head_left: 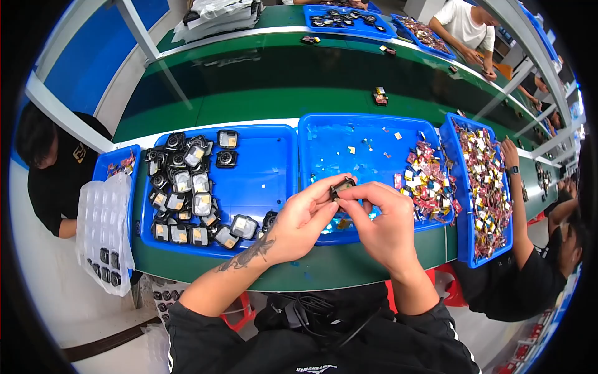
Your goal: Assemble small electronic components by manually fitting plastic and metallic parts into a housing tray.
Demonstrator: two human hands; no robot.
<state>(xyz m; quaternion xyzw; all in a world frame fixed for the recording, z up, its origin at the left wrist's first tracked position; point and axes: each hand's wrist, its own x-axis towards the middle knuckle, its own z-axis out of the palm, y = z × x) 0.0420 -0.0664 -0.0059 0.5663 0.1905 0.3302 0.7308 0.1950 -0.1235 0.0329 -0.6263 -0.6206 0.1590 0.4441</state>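
Pinching small black part (342, 185) between left hand (303, 219), right hand (381, 223).

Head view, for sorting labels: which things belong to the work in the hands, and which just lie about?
In use: small black part, held by left hand and right hand; middle blue tray below.

Lying about: black housings, colourful small pieces, clear blister tray.

Blue trays (280, 156) of black parts (180, 199) and colourful small pieces (486, 187) line a green bench (261, 87)
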